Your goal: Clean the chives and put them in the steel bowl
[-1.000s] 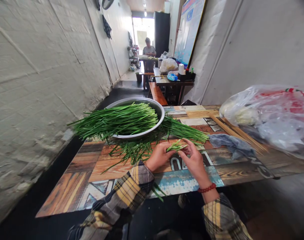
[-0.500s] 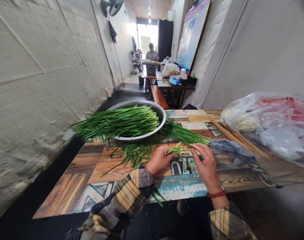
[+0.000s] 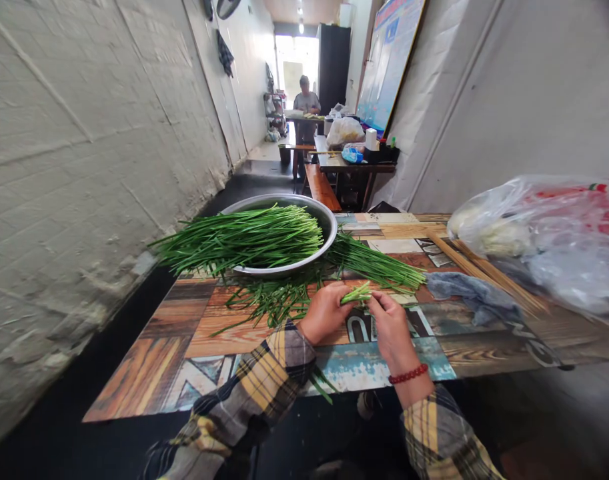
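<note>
My left hand [image 3: 326,313] is closed around a small bunch of garlic chives [image 3: 356,293], whose pale cut ends point right. At those ends my right hand [image 3: 390,327], with a red bead bracelet on its wrist, pinches the tips between thumb and fingers. Behind my hands lies a pile of chives [image 3: 379,263] on the patterned table [image 3: 204,333]. A metal basin [image 3: 330,233] beyond my left hand holds a thick heap of chives [image 3: 254,233], leaves hanging over its left rim. Loose chive leaves [image 3: 269,300] are scattered in front of the basin.
A grey cloth [image 3: 474,297] and several wooden sticks [image 3: 477,267] lie to the right, beside a clear plastic bag [image 3: 549,247]. Farther back are a bench [image 3: 321,188], another table with bags, and a person [image 3: 307,101] at a far table. White walls run along both sides.
My right hand has moved left and its spread fingers have closed on the ends of the chives. My left hand still grips the bunch. The view has shifted slightly.
</note>
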`<state>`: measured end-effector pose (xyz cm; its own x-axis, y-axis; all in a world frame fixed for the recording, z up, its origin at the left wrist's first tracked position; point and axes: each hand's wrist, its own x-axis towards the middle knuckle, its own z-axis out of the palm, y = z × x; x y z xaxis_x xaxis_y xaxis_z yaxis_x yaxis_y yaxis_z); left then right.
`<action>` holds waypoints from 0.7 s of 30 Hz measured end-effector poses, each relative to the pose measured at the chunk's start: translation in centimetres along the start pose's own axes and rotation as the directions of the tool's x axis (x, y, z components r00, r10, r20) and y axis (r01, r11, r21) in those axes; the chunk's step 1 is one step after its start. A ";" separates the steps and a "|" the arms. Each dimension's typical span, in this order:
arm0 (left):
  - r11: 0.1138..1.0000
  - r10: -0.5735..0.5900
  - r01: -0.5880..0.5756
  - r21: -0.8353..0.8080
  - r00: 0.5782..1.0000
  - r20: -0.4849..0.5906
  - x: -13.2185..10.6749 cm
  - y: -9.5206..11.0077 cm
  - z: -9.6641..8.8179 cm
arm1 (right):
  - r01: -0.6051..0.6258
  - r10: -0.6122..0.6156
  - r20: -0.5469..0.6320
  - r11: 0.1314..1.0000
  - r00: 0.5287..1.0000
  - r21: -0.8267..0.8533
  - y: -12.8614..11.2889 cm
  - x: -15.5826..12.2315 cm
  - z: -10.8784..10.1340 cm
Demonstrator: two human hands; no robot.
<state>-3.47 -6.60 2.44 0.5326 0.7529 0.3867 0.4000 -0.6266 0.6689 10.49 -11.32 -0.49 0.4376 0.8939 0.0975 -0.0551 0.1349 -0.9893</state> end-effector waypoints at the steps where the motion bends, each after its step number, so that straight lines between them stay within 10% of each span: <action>1: 1.000 -0.002 0.002 0.006 1.000 0.002 0.0 0.0 0.0 | -0.044 0.047 -0.036 0.995 0.998 0.085 0.1 0.2 0.1; 5: 1.000 -0.016 0.016 0.006 1.000 -0.001 0.0 0.1 -0.2 | -0.059 0.109 -0.195 0.967 0.975 0.249 -0.7 1.4 -1.7; 8: 0.999 -0.032 0.032 0.027 0.999 -0.005 0.1 0.1 -0.2 | 0.061 -0.045 -0.253 0.997 0.966 0.054 -1.8 1.7 -3.7; 12: 0.999 -0.025 0.026 0.035 1.000 -0.013 0.2 -0.1 -0.1 | 0.343 -0.374 0.015 0.832 0.927 -0.437 -2.9 1.3 -4.0; 15: 0.999 -0.021 0.022 0.034 1.000 -0.008 0.1 -0.2 0.0 | 0.456 -0.401 0.227 0.685 0.887 -0.569 -2.8 0.8 -2.9; 21: 0.996 0.013 -0.019 0.085 0.997 0.076 0.1 -0.3 -0.2 | 0.340 -0.310 0.147 0.776 0.939 -0.531 -1.9 -0.2 -0.7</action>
<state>-3.68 -6.32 2.39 0.5927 0.7275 0.3457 0.4520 -0.6557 0.6048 11.15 -12.11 1.31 0.2959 0.8606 0.4146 0.5823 0.1816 -0.7924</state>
